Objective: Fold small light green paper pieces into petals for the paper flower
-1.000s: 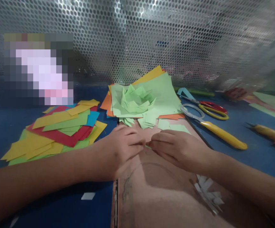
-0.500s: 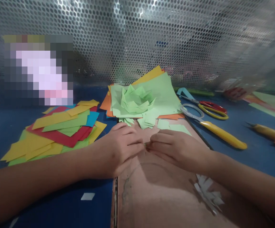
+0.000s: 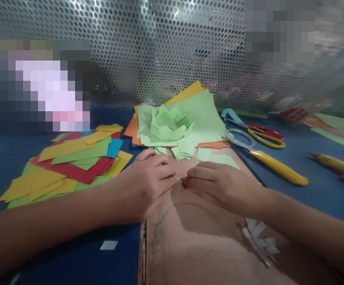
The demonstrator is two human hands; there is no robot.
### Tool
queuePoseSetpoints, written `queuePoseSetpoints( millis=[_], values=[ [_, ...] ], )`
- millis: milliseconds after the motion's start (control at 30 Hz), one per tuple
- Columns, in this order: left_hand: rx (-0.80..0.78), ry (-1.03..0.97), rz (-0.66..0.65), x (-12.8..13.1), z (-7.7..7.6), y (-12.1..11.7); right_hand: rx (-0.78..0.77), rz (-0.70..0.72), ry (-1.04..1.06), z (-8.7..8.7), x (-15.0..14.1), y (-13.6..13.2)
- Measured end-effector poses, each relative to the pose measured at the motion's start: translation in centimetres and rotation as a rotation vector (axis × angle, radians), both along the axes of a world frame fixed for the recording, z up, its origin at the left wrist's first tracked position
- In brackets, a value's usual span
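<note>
Both my hands meet over the pinkish-brown board (image 3: 195, 245), fingers bent and fingertips close together. A tiny piece of green paper (image 3: 180, 180) shows in the small gap between them; most of it is hidden by the fingers. My left hand (image 3: 151, 182) is closed, pinching its left end, with the thumb out of sight. From the other side my right hand (image 3: 224, 184) pinches the same piece. Just beyond lie cut light-green paper pieces (image 3: 185, 149). Behind these, a folded green paper bowl shape with pointed petals (image 3: 172, 124) rests on a stack of coloured sheets (image 3: 209, 114).
Yellow, red, green and blue paper strips (image 3: 73, 158) are heaped at left. To the right lie yellow-handled scissors (image 3: 267, 138), a yellow-handled tool with a grey ring (image 3: 279, 168) and yellow pliers (image 3: 335, 164). White scraps (image 3: 259, 237) sit near my right forearm. Perforated metal (image 3: 172, 47) rises behind.
My left hand has shifted slightly left, so the gap between the fingertips is a little wider and more of the green piece shows. My right hand has barely moved.
</note>
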State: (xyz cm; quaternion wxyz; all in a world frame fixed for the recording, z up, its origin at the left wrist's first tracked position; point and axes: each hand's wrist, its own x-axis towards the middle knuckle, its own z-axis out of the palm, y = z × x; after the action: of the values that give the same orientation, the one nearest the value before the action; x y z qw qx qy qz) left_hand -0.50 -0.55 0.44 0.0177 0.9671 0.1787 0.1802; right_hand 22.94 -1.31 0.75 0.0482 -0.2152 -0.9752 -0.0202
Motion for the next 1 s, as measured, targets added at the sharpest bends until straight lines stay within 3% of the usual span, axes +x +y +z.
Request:
queuePoseSetpoints(
  millis=[233, 400, 600, 833, 1000],
  values=[
    [0.037, -0.017, -0.036, 0.3, 0.04, 0.24, -0.03, -0.012, -0.003, 0.2, -0.03, -0.01],
    [0.034, -0.041, 0.056, -0.12, -0.19, 0.3, -0.033, -0.011, -0.007, 0.12, 0.01, -0.01],
    [0.032, -0.095, 0.076, 0.06, -0.01, 0.31, -0.057, -0.049, 0.062, -0.06, 0.01, 0.07],
    [-0.003, -0.042, 0.016, 0.16, -0.16, 0.65, 0.019, 0.019, 0.05, -0.12, -0.02, 0.17],
    [0.048, -0.052, -0.059, 0.31, -0.11, 0.51, 0.005, -0.026, 0.06, -0.12, -0.07, 0.09]
  ],
)
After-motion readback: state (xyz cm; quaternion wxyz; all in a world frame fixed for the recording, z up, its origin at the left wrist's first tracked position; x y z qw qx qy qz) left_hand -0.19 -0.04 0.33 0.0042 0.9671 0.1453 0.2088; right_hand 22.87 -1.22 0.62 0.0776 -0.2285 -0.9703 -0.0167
